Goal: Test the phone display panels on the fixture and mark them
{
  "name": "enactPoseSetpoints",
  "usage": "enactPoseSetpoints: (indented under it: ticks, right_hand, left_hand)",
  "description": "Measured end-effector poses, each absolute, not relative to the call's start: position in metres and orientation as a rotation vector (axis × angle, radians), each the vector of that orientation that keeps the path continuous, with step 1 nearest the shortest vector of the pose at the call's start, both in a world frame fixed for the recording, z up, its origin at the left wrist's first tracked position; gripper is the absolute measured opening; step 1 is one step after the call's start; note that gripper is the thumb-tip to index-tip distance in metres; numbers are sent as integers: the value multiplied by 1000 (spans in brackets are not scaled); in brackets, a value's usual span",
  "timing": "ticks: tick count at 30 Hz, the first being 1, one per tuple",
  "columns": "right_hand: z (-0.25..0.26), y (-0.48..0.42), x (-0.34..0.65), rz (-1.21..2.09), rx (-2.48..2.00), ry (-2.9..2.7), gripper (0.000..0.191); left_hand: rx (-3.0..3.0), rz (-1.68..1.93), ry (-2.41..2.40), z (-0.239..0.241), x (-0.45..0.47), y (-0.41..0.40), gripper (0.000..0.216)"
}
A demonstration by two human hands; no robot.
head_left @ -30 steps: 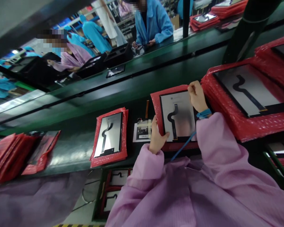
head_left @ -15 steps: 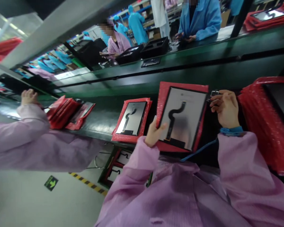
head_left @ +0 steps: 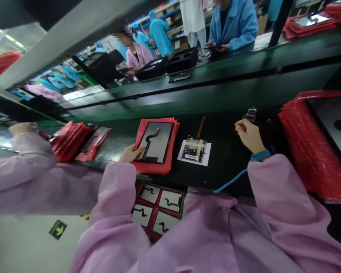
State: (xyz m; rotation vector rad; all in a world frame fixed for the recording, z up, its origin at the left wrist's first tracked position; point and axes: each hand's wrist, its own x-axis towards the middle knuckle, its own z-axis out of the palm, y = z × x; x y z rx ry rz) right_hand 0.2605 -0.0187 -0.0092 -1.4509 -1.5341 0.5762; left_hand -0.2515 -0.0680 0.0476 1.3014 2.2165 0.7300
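gry/blk panel (head_left: 161, 142), red wrap (head_left: 159, 168)

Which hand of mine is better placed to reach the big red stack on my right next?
Probably your right hand: it's nearer the red stack, while your left hand, farther away, grips a panel; the right holds none.

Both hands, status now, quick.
Left hand: closed on the left edge of a screen panel.
Right hand: curled near a small metal piece; whether holding anything cannot be told.
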Motion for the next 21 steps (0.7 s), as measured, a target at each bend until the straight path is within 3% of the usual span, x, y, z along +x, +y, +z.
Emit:
enactPoseSetpoints:
  ticks: [7, 11, 16, 19, 21]
  right_hand:
    - [-4, -33, 254, 327, -1538, -1753, 18]
    - [2, -81, 245, 53, -1578, -1683, 28]
    - [2, -167, 264, -507, -1733, -1196, 39]
    - [-1, -200, 297, -549, -1849, -988, 40]
    - [-3, -212, 319, -516, -1849, -960, 31]
  left_hand:
    - [1890, 816, 2405, 43, -217, -92, 37]
    - [2133, 974, 1939, 39, -152, -104, 41]
    - [2098, 964, 1437, 30, -55, -109, 28]
    - [2003, 886, 1144, 23, 3, -109, 25]
    - [1932, 839, 972, 21, 42, -110, 24]
